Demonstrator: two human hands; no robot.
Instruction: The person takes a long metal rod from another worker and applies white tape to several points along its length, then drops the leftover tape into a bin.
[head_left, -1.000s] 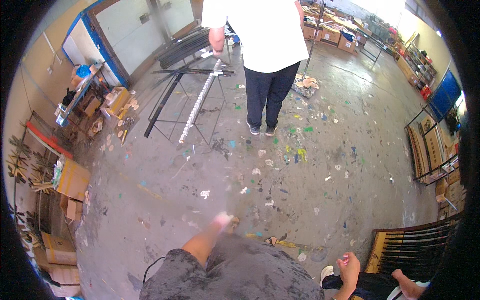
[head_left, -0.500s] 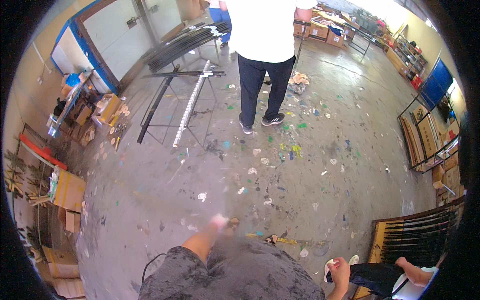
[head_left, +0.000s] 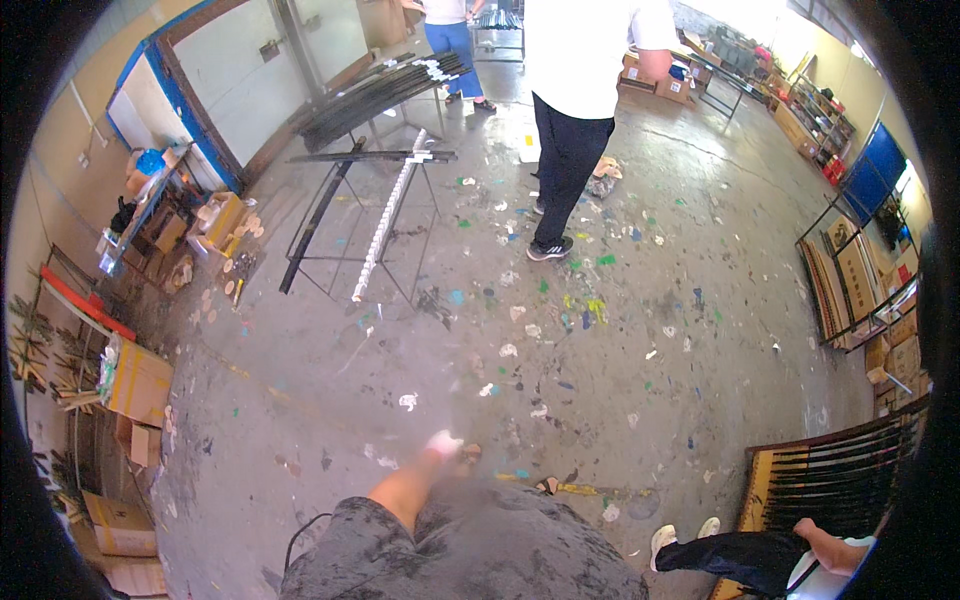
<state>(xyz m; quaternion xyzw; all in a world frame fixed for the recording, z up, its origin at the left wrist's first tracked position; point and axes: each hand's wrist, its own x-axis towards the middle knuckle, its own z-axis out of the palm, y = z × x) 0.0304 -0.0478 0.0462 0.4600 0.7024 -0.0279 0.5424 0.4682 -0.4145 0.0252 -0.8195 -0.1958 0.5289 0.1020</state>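
Note:
My left hand (head_left: 443, 443) hangs in front of my dark grey clothing (head_left: 500, 535), low in the middle. It looks pale and smeared, so its fingers and anything in them cannot be made out. The bare left forearm (head_left: 400, 492) comes out of a short dark sleeve. Just beyond the hand is one of my feet in a sandal (head_left: 468, 455), with a second sandal (head_left: 546, 485) to its right. The left hand is nearest to the grey floor (head_left: 330, 400), spotted with paint and scraps. My right hand is out of the picture.
A person in a white shirt (head_left: 575, 60) stands ahead. Black rods (head_left: 375, 95) lie on a stand at the far left, near a white toothed strip (head_left: 385, 220). Cartons (head_left: 140, 380) line the left. Another person's arm (head_left: 835, 550) is beside a black-rod rack (head_left: 830, 470) at lower right.
My right hand has dropped out of view at the lower right. The person ahead has stepped to the right and turned, uncovering more of a person in blue trousers behind.

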